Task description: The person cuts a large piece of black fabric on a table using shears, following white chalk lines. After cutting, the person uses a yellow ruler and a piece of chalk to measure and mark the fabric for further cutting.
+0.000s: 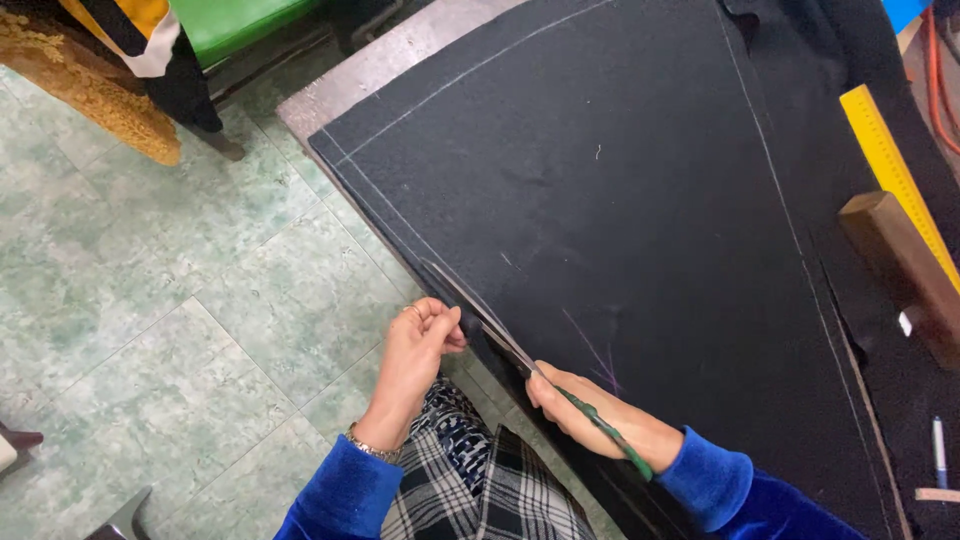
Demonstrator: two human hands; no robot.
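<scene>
A large sheet of black fabric (620,200), marked with pale chalk lines, lies spread flat over a table (400,55) so that its whole outline can be followed; only a bare strip of tabletop shows beyond the cloth's far edge. Beyond the cloth's left edge lies a green tiled floor (150,300), with a green seat (235,25) and draped yellow cloth further off at its upper corner. On the cloth's right side a yellow ruler (895,170) and a brown wooden block (900,260) rest, the block seemingly set there as a weight, and a pen (939,450) lies nearer the lower right corner. At the cloth's near left edge, the right hand (590,415) is closed around the green handles of a pair of scissors (520,355), whose blades point up along the chalk line that runs just inside that edge. The left hand (425,345), a ring on one finger and a bracelet at the wrist, is just beside the blades, with its fingers curled and pinching the narrow strip of cloth outside the line, apparently to keep it taut against the blades. Both wrists wear blue velvet sleeves (345,495), and a checked garment shows between them.
</scene>
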